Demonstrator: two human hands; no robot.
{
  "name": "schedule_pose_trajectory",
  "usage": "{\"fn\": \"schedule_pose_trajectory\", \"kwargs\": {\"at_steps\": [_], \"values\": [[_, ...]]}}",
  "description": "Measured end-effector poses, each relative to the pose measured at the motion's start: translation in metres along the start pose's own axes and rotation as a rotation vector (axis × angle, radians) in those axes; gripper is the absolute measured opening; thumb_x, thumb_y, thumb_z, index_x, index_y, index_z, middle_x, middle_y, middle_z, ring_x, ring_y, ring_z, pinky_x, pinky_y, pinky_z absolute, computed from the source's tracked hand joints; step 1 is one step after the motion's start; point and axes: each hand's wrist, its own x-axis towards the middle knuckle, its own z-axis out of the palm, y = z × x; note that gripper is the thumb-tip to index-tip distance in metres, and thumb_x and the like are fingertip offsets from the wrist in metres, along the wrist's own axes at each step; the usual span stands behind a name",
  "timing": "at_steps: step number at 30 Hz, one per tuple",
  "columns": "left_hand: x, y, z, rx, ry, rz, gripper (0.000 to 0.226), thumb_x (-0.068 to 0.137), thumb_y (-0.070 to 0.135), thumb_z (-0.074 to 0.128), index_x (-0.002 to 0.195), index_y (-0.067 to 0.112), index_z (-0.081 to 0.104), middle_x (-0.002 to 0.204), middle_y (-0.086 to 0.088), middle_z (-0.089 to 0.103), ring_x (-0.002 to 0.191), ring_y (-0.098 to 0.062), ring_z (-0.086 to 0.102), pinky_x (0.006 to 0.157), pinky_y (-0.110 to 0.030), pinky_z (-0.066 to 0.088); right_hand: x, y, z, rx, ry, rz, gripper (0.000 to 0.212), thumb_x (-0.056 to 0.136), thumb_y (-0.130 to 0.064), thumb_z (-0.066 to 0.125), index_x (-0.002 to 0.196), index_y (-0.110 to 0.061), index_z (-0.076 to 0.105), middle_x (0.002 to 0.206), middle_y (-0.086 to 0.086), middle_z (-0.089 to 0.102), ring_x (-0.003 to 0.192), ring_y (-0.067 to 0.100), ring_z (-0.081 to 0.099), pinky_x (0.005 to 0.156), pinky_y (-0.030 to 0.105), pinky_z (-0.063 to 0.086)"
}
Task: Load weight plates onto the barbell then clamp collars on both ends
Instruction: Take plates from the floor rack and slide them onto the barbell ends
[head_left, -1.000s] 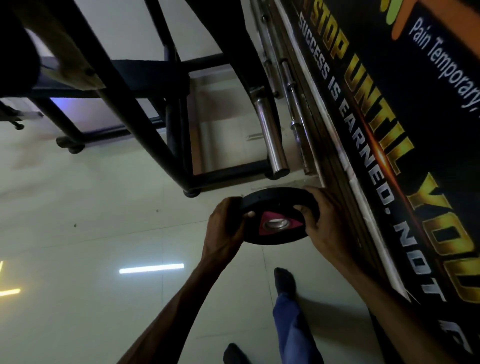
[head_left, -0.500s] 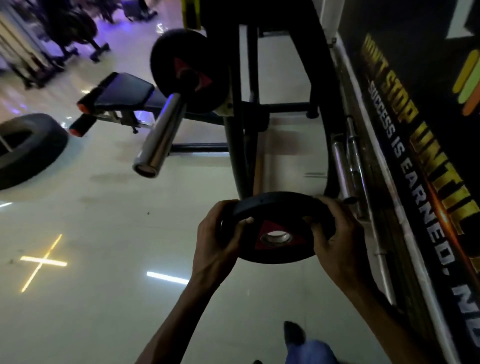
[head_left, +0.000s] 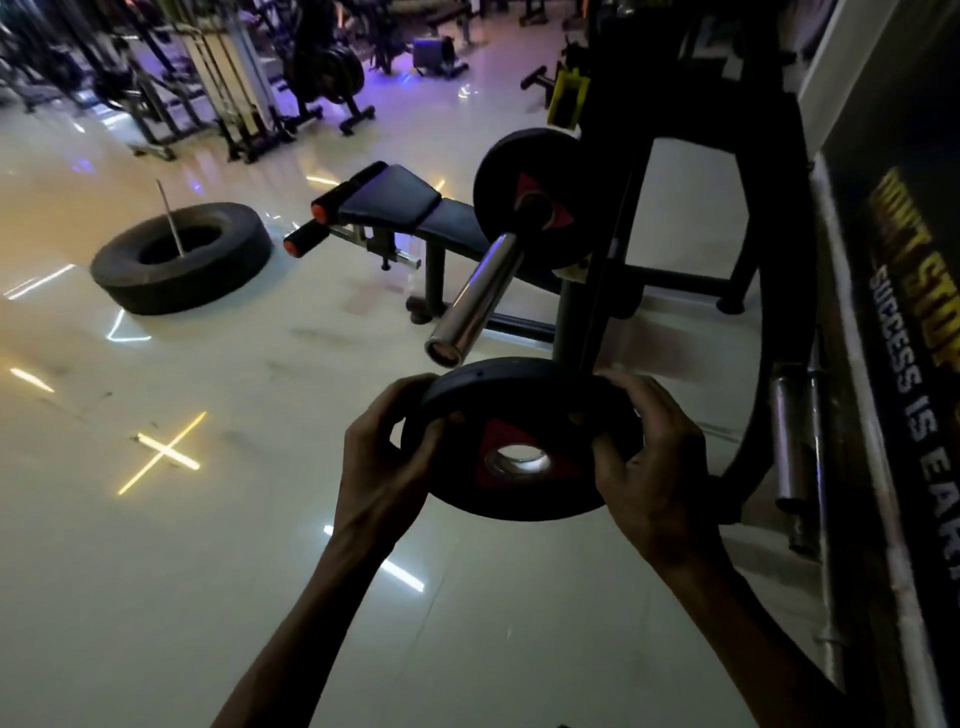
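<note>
A black weight plate (head_left: 524, 410) with a red triangle and a steel-ringed centre hole is held nearly flat in front of me. My left hand (head_left: 387, 462) grips its left rim and my right hand (head_left: 654, 457) grips its right rim. Just above the plate, the chrome barbell sleeve (head_left: 475, 301) points toward me, its open end a short way from the plate's far edge. One black plate with a red triangle (head_left: 535, 197) sits on that sleeve, up against the rack.
A black steel rack (head_left: 613, 280) carries the bar. A padded bench (head_left: 410, 208) stands behind it. Spare bars (head_left: 789, 441) lean on the bannered wall (head_left: 904, 364) at right. A large tyre (head_left: 182, 257) lies on the glossy floor at left.
The view has lifted from the floor by the wall to the rack. The plate in both hands has come up to just under the sleeve's end, and the loaded plate now shows.
</note>
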Motion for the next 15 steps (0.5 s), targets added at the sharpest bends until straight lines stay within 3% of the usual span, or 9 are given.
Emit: {"fn": "schedule_pose_trajectory", "kwargs": {"at_steps": [2, 4, 8, 15], "values": [[0.013, -0.003, -0.010, -0.018, 0.008, 0.010, 0.026, 0.088, 0.009, 0.067, 0.114, 0.015, 0.071, 0.100, 0.005, 0.075, 0.096, -0.011, 0.070, 0.078, -0.018, 0.051, 0.011, -0.007, 0.012, -0.012, 0.043, -0.006, 0.034, 0.094, -0.036, 0.063, 0.122, -0.017, 0.066, 0.112, -0.016, 0.063, 0.109, 0.001, 0.058, 0.093, 0.009, 0.046], [0.028, -0.009, -0.020, -0.032, 0.004, 0.015, 0.025, 0.089, 0.010, 0.067, 0.114, 0.014, 0.071, 0.100, 0.005, 0.075, 0.096, -0.013, 0.070, 0.078, -0.020, 0.052, 0.021, -0.015, 0.026, -0.016, 0.065, -0.002, 0.036, 0.094, -0.043, 0.062, 0.120, -0.018, 0.067, 0.110, -0.014, 0.064, 0.106, 0.001, 0.058, 0.090, 0.006, 0.044], [0.059, -0.027, -0.039, -0.026, -0.030, 0.056, 0.023, 0.091, 0.015, 0.069, 0.115, 0.015, 0.070, 0.102, 0.008, 0.074, 0.097, -0.011, 0.069, 0.080, -0.020, 0.052, 0.036, -0.027, 0.054, -0.042, 0.107, 0.033, 0.035, 0.094, -0.041, 0.067, 0.120, -0.017, 0.067, 0.112, -0.006, 0.070, 0.109, 0.012, 0.063, 0.089, 0.025, 0.052], [0.107, -0.064, -0.061, -0.095, -0.117, 0.064, 0.027, 0.091, 0.019, 0.069, 0.117, 0.013, 0.069, 0.106, 0.005, 0.074, 0.100, -0.013, 0.069, 0.083, -0.024, 0.052, 0.053, -0.041, 0.100, -0.091, 0.192, 0.106, 0.034, 0.094, -0.036, 0.072, 0.121, -0.015, 0.068, 0.114, -0.004, 0.070, 0.109, 0.012, 0.064, 0.092, 0.033, 0.055]]}}
